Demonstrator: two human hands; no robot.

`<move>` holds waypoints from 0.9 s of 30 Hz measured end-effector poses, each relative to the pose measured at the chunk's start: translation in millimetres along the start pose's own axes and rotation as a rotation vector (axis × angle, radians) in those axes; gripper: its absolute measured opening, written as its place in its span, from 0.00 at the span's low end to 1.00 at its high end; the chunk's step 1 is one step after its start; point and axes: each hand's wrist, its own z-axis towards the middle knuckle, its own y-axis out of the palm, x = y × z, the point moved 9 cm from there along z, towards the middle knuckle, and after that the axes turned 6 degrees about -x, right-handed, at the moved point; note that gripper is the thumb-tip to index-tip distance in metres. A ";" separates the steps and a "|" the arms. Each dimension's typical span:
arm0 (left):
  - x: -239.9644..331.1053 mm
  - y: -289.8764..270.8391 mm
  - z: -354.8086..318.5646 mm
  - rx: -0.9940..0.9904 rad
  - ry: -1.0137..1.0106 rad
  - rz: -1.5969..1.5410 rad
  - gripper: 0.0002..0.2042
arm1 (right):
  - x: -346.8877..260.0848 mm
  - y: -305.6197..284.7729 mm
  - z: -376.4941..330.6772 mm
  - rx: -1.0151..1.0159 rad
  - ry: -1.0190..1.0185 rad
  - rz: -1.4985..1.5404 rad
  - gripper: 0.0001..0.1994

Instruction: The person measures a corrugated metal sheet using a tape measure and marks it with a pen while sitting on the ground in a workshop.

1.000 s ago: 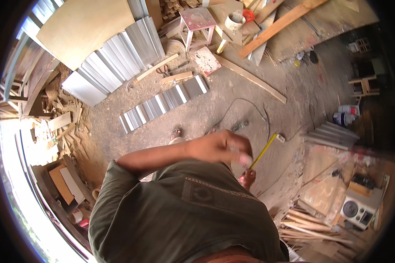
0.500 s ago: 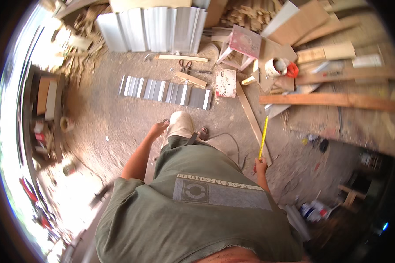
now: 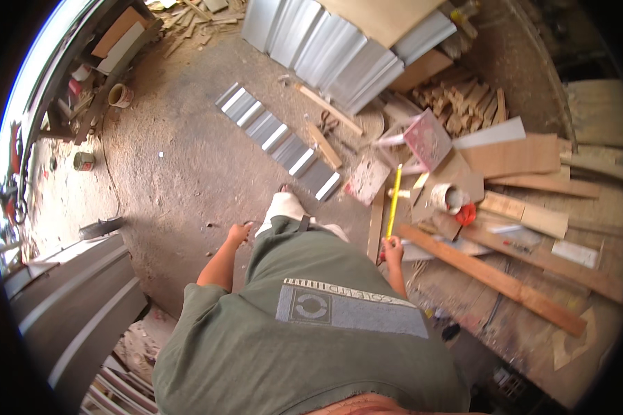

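Note:
My right hand (image 3: 392, 250) is closed round a tape measure, whose case is mostly hidden by the fingers; a bit of red shows beside them. Its yellow blade (image 3: 394, 202) sticks out away from me, past a narrow wooden strip (image 3: 376, 225) on the floor. At my left side, my left hand (image 3: 239, 234) hangs with fingers curled together; a small dark bit shows at the fingertips, too small to name. Ahead on the floor lies a ribbed grey metal sheet strip (image 3: 278, 141), apart from both hands.
Larger corrugated sheets (image 3: 325, 52) stand at the back. Right of them are a stained pink stool (image 3: 428, 140), a white bucket (image 3: 445, 198) and scattered boards (image 3: 491, 277). Scissors (image 3: 329, 123) lie beside a wood piece (image 3: 323, 145). Metal panels (image 3: 83, 304) are at lower left.
The view has turned, swinging the floor strip and boards round and bringing metal panels in at lower left. My right hand, still holding the tape measure, appears higher and further left.

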 end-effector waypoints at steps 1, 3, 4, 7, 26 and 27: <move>21.2 2.3 3.4 0.012 -0.004 -0.010 0.28 | -3.4 6.4 12.7 -0.022 -0.067 -0.074 0.12; 59.4 2.7 13.5 0.028 0.116 -0.078 0.28 | -35.4 16.7 30.2 -0.015 -0.172 -0.146 0.10; 69.5 -0.1 13.6 0.039 0.164 -0.103 0.28 | -45.8 21.0 38.2 -0.022 -0.210 -0.166 0.10; 128.9 -23.6 -2.5 0.061 0.314 -0.079 0.28 | -46.0 35.8 53.5 -0.185 0.013 -0.041 0.11; -101.3 11.9 -87.2 0.555 -0.185 -1.007 0.21 | -313.0 165.6 264.7 -0.355 -0.534 -0.654 0.14; -109.9 38.0 -86.8 0.562 -0.278 -1.059 0.20 | -338.3 180.1 279.8 -0.374 -0.560 -0.639 0.15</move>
